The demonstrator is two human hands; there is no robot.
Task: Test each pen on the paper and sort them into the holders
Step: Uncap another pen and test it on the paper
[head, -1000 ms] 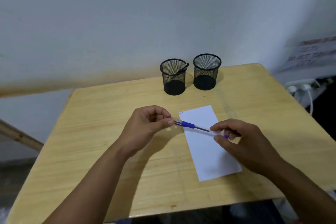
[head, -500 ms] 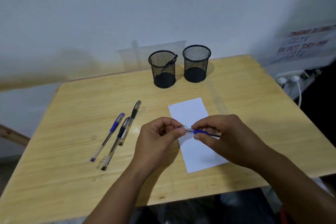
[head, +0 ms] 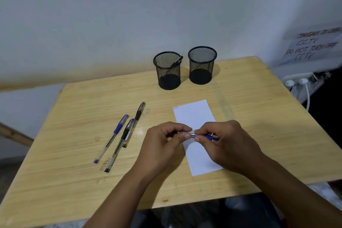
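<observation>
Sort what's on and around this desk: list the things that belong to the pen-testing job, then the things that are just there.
Part of the job:
blue pen gripped by left hand and right hand
paper
three loose pens on the table
left holder, one pen inside
right holder

Just there:
CCTV notice
wall plugs

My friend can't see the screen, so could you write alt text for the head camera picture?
Two hands, left hand and right hand, grip a blue pen over a white paper on a wooden table. Three pens lie to the left; two black mesh holders stand behind, the left holder containing a pen.
</observation>
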